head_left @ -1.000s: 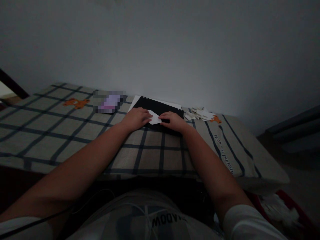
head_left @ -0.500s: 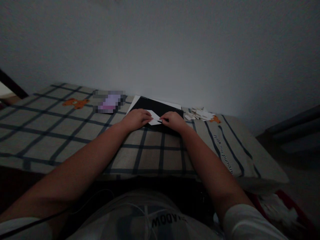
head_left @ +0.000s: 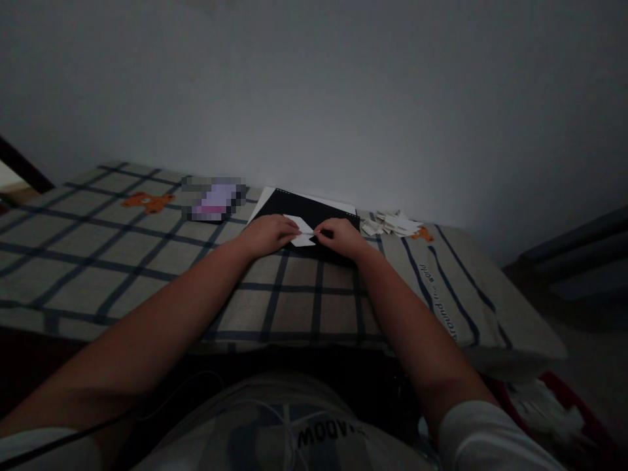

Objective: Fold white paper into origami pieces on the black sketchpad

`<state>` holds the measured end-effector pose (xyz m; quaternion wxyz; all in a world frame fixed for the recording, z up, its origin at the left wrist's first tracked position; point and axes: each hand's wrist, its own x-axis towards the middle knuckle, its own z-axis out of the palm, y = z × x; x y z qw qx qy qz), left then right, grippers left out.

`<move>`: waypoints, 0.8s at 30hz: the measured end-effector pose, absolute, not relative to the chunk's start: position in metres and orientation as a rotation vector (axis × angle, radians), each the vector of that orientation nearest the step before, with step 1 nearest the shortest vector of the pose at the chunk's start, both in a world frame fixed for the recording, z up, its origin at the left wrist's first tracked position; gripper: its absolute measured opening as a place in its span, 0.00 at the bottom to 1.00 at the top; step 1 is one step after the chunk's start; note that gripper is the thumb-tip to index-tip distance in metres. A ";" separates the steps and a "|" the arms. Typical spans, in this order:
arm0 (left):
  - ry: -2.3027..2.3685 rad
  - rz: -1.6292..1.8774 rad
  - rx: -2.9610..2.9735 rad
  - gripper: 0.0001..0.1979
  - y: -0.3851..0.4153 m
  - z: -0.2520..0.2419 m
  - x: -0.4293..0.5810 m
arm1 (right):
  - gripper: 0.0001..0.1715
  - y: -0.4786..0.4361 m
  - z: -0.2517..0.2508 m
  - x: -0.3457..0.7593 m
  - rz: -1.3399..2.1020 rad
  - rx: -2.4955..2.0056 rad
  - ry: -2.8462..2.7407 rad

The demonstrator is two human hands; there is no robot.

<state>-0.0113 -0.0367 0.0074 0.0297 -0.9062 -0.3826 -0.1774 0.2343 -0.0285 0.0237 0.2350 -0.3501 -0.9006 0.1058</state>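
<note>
A small folded piece of white paper (head_left: 300, 224) lies on a black sheet or folder (head_left: 309, 208) in front of me. On its left part rests my left hand (head_left: 269, 234), fingers closed and pressed on the paper. The fingertips of my right hand (head_left: 339, 237) pinch the paper's right end, where a narrow point or flap shows. Under the black sheet, the edge of a white sheet (head_left: 261, 201) sticks out at the back and left.
A checked cloth (head_left: 235, 307) covers the table up to the wall (head_left: 314, 98). Several white paper pieces (head_left: 400, 224) are heaped at the right. To the left lies a blurred purple object (head_left: 216, 199). A red container (head_left: 564, 405) with pale stuff stands low at the right.
My right fingertips have shifted slightly at the paper's right end, and the flap there lies differently. The left hand stays nearly still on the paper.
</note>
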 end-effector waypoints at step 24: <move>-1.019 -0.507 -2.798 0.18 -0.039 0.006 -0.003 | 0.12 -0.017 0.011 0.226 0.097 -1.311 -2.208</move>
